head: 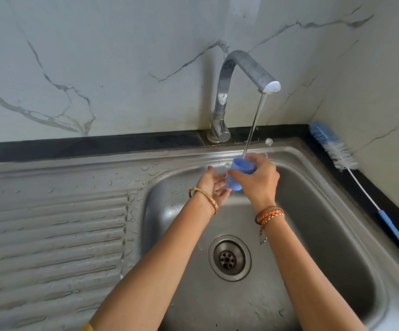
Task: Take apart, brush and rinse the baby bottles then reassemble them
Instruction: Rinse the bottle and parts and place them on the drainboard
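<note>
Nearest me, the round perforated steel drain [229,258] sits in the wet stainless sink basin [313,235]. Above it my right hand [258,180] grips a small translucent blue plastic cap [240,172], mouth up under the thin water stream [253,125]; my left hand [214,185] lies spread beneath it, fingertips perhaps touching, though I cannot tell. I judge the slick cap could slip from my wet fingers and drop toward the drain. On the far right, a blue-and-white bristled bottle brush [342,156] rests on the dark counter edge [98,146]. Farthest, the bent chrome tap [239,75] rises against veined marble wall [98,68].
</note>
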{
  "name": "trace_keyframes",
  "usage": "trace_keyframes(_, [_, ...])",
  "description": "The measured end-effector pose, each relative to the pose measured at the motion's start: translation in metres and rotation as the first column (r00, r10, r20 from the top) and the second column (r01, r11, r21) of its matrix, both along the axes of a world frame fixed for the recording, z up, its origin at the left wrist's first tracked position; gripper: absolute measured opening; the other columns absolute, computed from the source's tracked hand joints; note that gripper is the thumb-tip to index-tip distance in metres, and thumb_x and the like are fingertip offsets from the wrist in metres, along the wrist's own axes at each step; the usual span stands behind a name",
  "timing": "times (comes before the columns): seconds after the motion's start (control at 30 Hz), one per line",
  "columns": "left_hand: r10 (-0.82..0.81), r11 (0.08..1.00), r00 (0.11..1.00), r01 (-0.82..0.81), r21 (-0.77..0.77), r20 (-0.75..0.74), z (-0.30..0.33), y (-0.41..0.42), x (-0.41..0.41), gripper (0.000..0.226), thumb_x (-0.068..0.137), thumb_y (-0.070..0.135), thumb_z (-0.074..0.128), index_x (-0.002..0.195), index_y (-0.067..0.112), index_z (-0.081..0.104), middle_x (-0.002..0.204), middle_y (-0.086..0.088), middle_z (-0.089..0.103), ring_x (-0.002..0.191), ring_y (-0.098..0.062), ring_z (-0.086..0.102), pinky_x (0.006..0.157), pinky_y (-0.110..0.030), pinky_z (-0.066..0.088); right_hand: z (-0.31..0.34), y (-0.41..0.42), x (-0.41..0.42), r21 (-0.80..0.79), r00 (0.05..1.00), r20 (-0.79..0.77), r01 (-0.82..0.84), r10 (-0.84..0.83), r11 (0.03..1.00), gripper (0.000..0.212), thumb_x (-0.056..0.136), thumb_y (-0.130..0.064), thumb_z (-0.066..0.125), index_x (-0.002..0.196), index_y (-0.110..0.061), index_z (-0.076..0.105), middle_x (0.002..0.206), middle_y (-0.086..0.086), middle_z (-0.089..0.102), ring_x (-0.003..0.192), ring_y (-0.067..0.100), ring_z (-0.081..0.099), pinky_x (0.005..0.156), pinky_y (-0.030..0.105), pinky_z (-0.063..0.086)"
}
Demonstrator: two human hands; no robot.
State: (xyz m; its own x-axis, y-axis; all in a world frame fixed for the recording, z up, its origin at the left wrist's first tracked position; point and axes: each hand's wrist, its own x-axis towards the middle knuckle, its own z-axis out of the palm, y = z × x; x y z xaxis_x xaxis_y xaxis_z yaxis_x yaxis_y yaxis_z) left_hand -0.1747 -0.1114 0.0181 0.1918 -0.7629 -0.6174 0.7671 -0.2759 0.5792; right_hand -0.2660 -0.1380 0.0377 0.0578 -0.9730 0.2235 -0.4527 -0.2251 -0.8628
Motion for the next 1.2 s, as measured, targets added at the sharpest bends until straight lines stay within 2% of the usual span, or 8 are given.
trace_keyframes(0.2, [0.028, 0.999, 0.998, -0.026, 0.025, -0.060, 0.001, 0.000, -0.002, 0.047, 0.100, 0.038, 0.033, 0.108, -0.003, 0.054, 0.103, -0.013, 0.054, 0.095, -0.025, 0.052, 0.093, -0.032, 0.043, 0.000, -0.001, 0.009, 0.042, 0.999, -0.033, -0.005, 0.006, 0.999, 0.039, 0.074, -0.016, 0.077, 0.108, -0.005, 0.060, 0.098, 0.005, 0.062, 0.094, 0.021, 0.062, 0.076, 0.025, 0.047])
trace_keyframes(0.33, [-0.018, 1.000, 1.000, 0.018, -0.019, -0.005, 0.005, -0.004, -0.002, 0.046, 0.101, 0.031, 0.033, 0.128, -0.004, 0.046, 0.131, -0.016, 0.050, 0.126, -0.032, 0.043, 0.104, -0.035, 0.034, 0.003, 0.001, 0.007, -0.103, 0.980, 0.197, 0.058, -0.037, 0.993, 0.038, 0.079, -0.016, 0.072, 0.114, -0.012, 0.058, 0.108, -0.004, 0.057, 0.084, -0.004, 0.058, 0.076, 0.014, 0.049])
trace_keyframes(0.47, [-0.007, 0.999, 1.000, 0.006, -0.054, -0.011, 0.014, -0.008, -0.007, 0.033, 0.100, 0.025, 0.039, 0.113, -0.002, 0.053, 0.090, -0.014, 0.060, 0.081, -0.023, 0.058, 0.082, -0.031, 0.046, -0.003, -0.008, 0.004, 0.280, 0.919, 0.376, 0.008, -0.117, 0.960, 0.024, 0.087, -0.021, 0.063, 0.106, -0.007, 0.060, 0.102, 0.006, 0.061, 0.094, 0.015, 0.061, 0.079, 0.027, 0.053])
trace_keyframes(0.57, [-0.075, 0.995, 0.987, 0.084, -0.061, 0.140, 0.022, -0.017, -0.012, 0.025, 0.100, 0.019, 0.040, 0.086, 0.006, 0.057, 0.074, -0.007, 0.063, 0.069, -0.015, 0.054, 0.060, -0.021, 0.048, -0.006, -0.018, -0.002, 0.598, 0.565, 0.714, -0.185, -0.414, 0.780, 0.029, 0.091, -0.023, 0.056, 0.112, -0.002, 0.053, 0.095, 0.012, 0.059, 0.085, 0.023, 0.060, 0.070, 0.030, 0.052])
trace_keyframes(0.67, [-0.056, 0.997, 0.952, 0.067, -0.029, 0.302, 0.025, -0.023, -0.016, 0.020, 0.096, 0.009, 0.045, 0.095, 0.000, 0.062, 0.103, -0.018, 0.058, 0.075, -0.018, 0.052, 0.068, -0.024, 0.047, -0.010, -0.021, -0.006, 0.662, 0.315, 0.744, -0.462, -0.589, 0.589, 0.042, 0.090, -0.025, 0.057, 0.125, -0.006, 0.044, 0.097, 0.018, 0.054, 0.083, 0.027, 0.057, 0.065, 0.033, 0.053])
trace_keyframes(0.87, [0.081, 0.996, 0.993, -0.084, 0.034, 0.086, 0.007, -0.014, -0.005, 0.032, 0.097, 0.016, 0.046, 0.124, -0.002, 0.047, 0.111, -0.020, 0.054, 0.103, -0.031, 0.056, 0.082, -0.035, 0.044, 0.005, -0.025, 0.011, 0.635, 0.602, 0.721, -0.376, -0.343, 0.675, 0.028, 0.088, -0.011, 0.060, 0.113, -0.005, 0.048, 0.107, 0.017, 0.055, 0.093, 0.027, 0.057, 0.090, 0.038, 0.049])
trace_keyframes(1.0, [0.119, 0.990, 0.974, -0.131, -0.050, -0.193, 0.011, -0.006, -0.005, 0.025, 0.099, 0.020, 0.041, 0.091, -0.003, 0.049, 0.087, -0.018, 0.052, 0.077, -0.027, 0.054, 0.079, -0.039, 0.048, 0.008, -0.016, 0.014, 0.398, 0.893, 0.449, -0.239, 0.039, 0.886, 0.029, 0.084, -0.004, 0.064, 0.111, -0.012, 0.056, 0.120, 0.009, 0.052, 0.108, 0.022, 0.053, 0.090, 0.030, 0.049])
trace_keyframes(1.2, [0.106, 0.992, 0.990, -0.112, -0.059, -0.096, 0.009, -0.018, -0.005, 0.031, 0.100, 0.033, 0.038, 0.106, 0.006, 0.051, 0.086, -0.011, 0.058, 0.073, -0.018, 0.057, 0.058, -0.026, 0.052, -0.005, 0.000, -0.003, 0.007, 0.931, 0.254, -0.271, 0.261, 0.962, 0.053, 0.078, -0.002, 0.070, 0.127, -0.011, 0.052, 0.119, 0.000, 0.058, 0.107, 0.012, 0.059, 0.093, 0.025, 0.049])
